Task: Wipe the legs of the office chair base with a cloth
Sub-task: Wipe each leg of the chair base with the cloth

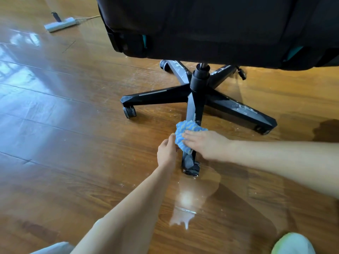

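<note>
A black five-legged office chair base (199, 92) stands on the wood floor under a black seat (211, 26). A blue and yellow cloth (184, 133) lies over the nearest leg (194, 114), which points toward me and ends in a caster (192, 168). My right hand (206, 144) lies flat on the cloth, pressing it onto the leg. My left hand (167, 153) pinches the cloth's left edge beside the leg. The right leg (242, 110) and the far left leg (178, 70) carry white dust.
A white power strip (60, 24) with a plugged cord lies on the floor at the far left. A bright glare patch (185, 200) shines on the floor in front of the caster. My knees show at the bottom corners.
</note>
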